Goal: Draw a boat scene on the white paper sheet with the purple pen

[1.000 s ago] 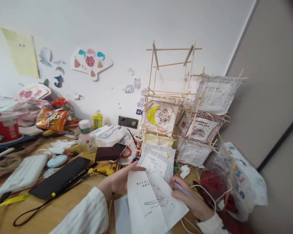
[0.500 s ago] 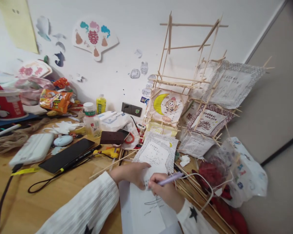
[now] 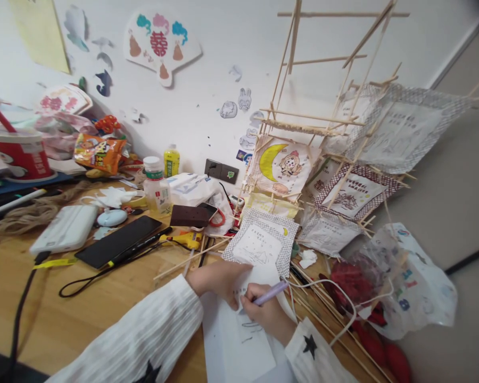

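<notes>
Right hand (image 3: 265,311) closed around purple pen (image 3: 270,293), fingers clamped on the barrel, tip down on white sheet (image 3: 239,340) — grip suited to drawing. Left hand (image 3: 219,279) at 10 o'clock of the right, laid flat on the sheet's upper edge, fingers together, apparently pinning it against sliding. Sheet low on wooden desk (image 3: 83,314), just short of patterned-border paper panel (image 3: 261,246) at 12 o'clock. Stick-frame lantern (image 3: 303,138) beyond, toward 1 o'clock, propped by the wall. Loose bamboo sticks (image 3: 191,260) scattered at 11 o'clock — within reach.
</notes>
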`<state>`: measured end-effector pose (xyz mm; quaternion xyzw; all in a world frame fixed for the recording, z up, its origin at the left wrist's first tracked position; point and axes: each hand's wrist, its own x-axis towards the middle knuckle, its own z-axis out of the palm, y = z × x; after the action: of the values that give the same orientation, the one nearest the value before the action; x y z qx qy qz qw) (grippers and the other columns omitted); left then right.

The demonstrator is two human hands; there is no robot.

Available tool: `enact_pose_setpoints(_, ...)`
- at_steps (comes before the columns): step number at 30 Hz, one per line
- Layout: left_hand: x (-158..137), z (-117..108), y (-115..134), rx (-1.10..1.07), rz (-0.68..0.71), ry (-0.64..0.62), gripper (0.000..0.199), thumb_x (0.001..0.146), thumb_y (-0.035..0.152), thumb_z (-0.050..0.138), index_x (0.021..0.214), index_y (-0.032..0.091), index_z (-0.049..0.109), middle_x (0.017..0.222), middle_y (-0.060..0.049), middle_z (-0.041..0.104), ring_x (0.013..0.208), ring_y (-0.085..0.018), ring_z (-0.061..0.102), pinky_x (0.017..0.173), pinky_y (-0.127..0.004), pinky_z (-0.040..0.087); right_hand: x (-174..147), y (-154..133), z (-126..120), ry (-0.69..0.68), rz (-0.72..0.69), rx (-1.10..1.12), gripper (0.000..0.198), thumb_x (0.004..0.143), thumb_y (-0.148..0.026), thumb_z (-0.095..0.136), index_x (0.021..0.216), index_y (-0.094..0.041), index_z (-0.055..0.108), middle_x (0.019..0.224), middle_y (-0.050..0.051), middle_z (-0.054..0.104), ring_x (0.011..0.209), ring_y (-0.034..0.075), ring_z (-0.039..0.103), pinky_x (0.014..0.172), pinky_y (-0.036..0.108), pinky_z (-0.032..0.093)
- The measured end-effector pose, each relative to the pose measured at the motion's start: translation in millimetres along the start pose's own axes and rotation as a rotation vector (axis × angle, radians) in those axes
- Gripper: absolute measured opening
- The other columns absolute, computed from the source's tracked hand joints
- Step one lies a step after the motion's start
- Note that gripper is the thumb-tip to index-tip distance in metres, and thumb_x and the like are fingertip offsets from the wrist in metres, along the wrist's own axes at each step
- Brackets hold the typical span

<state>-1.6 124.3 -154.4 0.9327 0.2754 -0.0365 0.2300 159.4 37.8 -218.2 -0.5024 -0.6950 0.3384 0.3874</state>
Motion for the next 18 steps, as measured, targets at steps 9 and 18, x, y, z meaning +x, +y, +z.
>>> enact_pose_setpoints(9, 0.9, 2.0, -4.5, 0.008, 0.041, 0.019, 0.102, 0.054, 0.034, 0.080, 0.141, 0.019, 0.031, 0.133, -0.014, 0.052, 0.116, -0.033, 0.053, 0.092, -0.037, 0.042, -0.9, -4.0, -1.4, 0.022, -0.075, -0.062, 0.031, 0.079, -0.026, 0.049, 0.054, -0.018, 0.033, 0.048, -0.005, 0.035, 0.046, 0.008, 0.032, 0.046, 0.021, 0.022)
enact_pose_setpoints(18, -1.4, -1.5, -0.9, 0.000, 0.035, -0.001, 0.103, 0.052, 0.036, 0.080, 0.141, 0.018, 0.032, 0.135, -0.015, 0.050, 0.118, -0.034, 0.051, 0.095, -0.039, 0.040, -1.7, 5.6, -2.5, 0.030, -0.073, -0.094, 0.031, 0.081, -0.025, 0.051, 0.056, -0.017, 0.034, 0.049, -0.005, 0.033, 0.047, 0.008, 0.031, 0.046, 0.021, 0.020)
